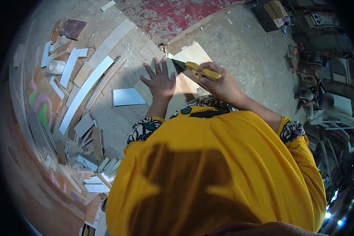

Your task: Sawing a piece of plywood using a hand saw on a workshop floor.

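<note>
My left hand (159, 82) lies with fingers spread on a greyish board (144, 90), left of a hand saw. My right hand (221, 84) grips the saw's yellow handle (194, 69); its dark blade (177, 65) points away to the left over the pale plywood (188, 52). How deep the blade sits in the wood, if at all, I cannot tell. A white trapezoid offcut (128, 97) lies just left of my left forearm.
Scattered wood strips and offcuts (86, 89) cover the left side. Red tiles (173, 15) are at the top, a dark box (263, 19) at the upper right. At the far right a person (310, 100) is among stacked frames and clutter (336, 124).
</note>
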`<state>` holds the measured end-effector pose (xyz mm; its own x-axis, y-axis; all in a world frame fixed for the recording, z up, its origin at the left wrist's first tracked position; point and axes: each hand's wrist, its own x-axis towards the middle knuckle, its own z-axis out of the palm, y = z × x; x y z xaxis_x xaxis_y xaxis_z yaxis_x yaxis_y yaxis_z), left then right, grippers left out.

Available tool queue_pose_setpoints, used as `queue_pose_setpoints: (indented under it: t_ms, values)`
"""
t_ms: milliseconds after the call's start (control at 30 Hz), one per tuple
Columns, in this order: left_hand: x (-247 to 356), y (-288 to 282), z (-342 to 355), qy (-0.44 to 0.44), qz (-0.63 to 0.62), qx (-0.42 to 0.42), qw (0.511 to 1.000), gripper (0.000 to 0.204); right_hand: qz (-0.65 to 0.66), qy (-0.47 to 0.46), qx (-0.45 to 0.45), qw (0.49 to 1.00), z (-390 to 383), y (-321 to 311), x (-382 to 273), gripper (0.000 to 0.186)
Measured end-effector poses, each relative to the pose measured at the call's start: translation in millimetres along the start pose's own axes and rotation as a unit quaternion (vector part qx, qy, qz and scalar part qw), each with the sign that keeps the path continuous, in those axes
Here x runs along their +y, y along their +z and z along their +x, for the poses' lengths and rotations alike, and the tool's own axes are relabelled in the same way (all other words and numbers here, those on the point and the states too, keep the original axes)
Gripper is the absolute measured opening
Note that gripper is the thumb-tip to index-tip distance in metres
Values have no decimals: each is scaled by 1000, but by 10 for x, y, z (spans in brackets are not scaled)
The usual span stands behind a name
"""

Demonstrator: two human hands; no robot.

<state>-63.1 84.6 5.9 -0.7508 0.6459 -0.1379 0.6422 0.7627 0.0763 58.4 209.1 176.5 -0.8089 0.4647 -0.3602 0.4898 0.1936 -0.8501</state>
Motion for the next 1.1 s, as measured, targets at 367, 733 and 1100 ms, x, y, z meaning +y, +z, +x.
queue_pose_setpoints:
  t_ms: [367, 733, 1100]
  values:
    - [-49, 167, -23, 14, -27, 54, 998, 67, 80, 33, -19, 996, -191, 17, 76, 23]
    - [-57, 182, -26, 35, -13, 70, 997, 65, 98, -13, 3, 995, -386, 93, 297, 21]
    - [-19, 91, -59, 19, -18, 8, 1000, 67, -8, -14, -8, 1000, 223, 99, 194, 23]
